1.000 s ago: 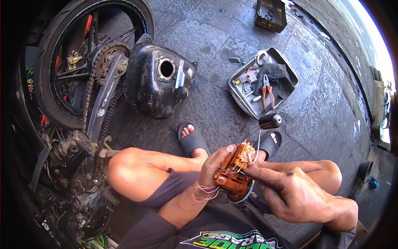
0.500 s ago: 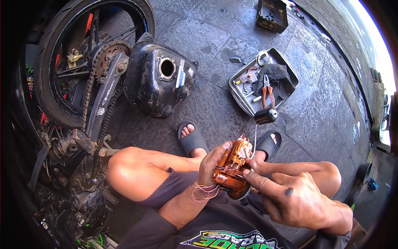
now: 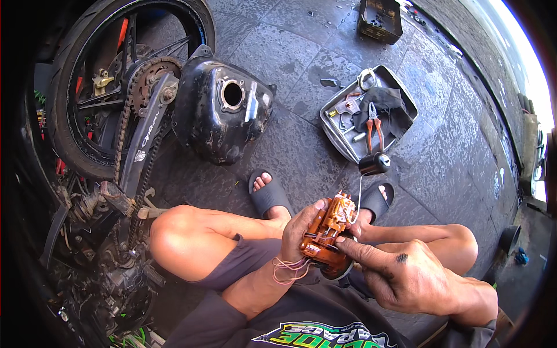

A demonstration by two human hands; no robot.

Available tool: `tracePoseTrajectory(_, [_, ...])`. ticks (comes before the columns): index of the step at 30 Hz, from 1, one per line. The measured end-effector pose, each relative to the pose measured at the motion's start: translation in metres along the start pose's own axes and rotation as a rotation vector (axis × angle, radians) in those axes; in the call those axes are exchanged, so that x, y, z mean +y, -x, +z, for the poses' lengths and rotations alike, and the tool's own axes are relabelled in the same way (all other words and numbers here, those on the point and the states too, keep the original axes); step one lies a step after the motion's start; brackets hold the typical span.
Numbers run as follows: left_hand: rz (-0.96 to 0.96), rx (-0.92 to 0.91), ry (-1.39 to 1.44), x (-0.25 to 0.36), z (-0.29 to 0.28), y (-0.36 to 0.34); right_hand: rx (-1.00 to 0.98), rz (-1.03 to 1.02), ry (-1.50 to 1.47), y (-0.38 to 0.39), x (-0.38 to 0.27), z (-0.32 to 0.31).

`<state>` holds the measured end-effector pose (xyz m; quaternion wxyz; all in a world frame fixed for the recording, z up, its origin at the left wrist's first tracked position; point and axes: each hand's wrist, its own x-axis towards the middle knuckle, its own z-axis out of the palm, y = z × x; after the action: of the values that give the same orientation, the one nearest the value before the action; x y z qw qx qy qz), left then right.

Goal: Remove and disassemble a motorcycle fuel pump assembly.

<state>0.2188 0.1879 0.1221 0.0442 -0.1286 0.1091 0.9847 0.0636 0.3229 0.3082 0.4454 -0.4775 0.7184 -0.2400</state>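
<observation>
Clamping left hand (image 3: 297, 233) around amber plastic unit (image 3: 325, 249), at five o'clock from the view's centre. Pointing with right hand (image 3: 409, 269), index finger extended to the unit's three-o'clock edge, other fingers curled; cannot tell whether pinched together. At one o'clock from unit, black cylinder (image 3: 374, 164) on bent wire (image 3: 359, 194).

The left head-worn fisheye looked down and forward, hands (image 3: 415, 271) close below, tiled floor (image 3: 301, 142) farther off.

White lettering (image 3: 150, 130) on swingarm (image 3: 159, 104); green-white lettering (image 3: 331, 334) on shirt (image 3: 290, 304).
</observation>
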Motion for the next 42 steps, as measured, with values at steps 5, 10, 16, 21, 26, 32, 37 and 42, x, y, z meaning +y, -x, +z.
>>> tracePoseTrajectory(5, [0.042,0.220,-0.065,0.001,0.025,0.003,0.044,0.036,-0.013,-0.001,-0.003,0.006])
tracePoseTrajectory(10, [0.062,0.305,-0.054,0.001,0.024,0.003,0.069,0.035,0.038,-0.001,-0.001,0.011])
tracePoseTrajectory(16, [0.137,0.376,-0.136,-0.005,0.021,0.004,0.042,0.024,0.240,-0.004,-0.008,0.008])
tracePoseTrajectory(21, [0.058,0.324,-0.054,0.004,0.034,-0.001,0.114,-0.034,0.125,-0.002,0.008,0.018])
tracePoseTrajectory(26, [0.126,0.339,-0.081,-0.003,0.026,0.003,0.096,-0.028,0.160,-0.004,-0.001,0.014])
tracePoseTrajectory(32, [0.167,-0.024,0.193,0.012,0.042,-0.006,0.071,0.010,0.178,-0.007,-0.005,0.011])
tracePoseTrajectory(37, [0.196,0.019,0.164,0.007,0.036,-0.004,0.082,0.040,0.196,-0.005,-0.007,0.020])
tracePoseTrajectory(42, [0.220,0.102,0.137,0.005,0.038,-0.004,0.045,0.119,0.321,-0.006,-0.019,0.020])
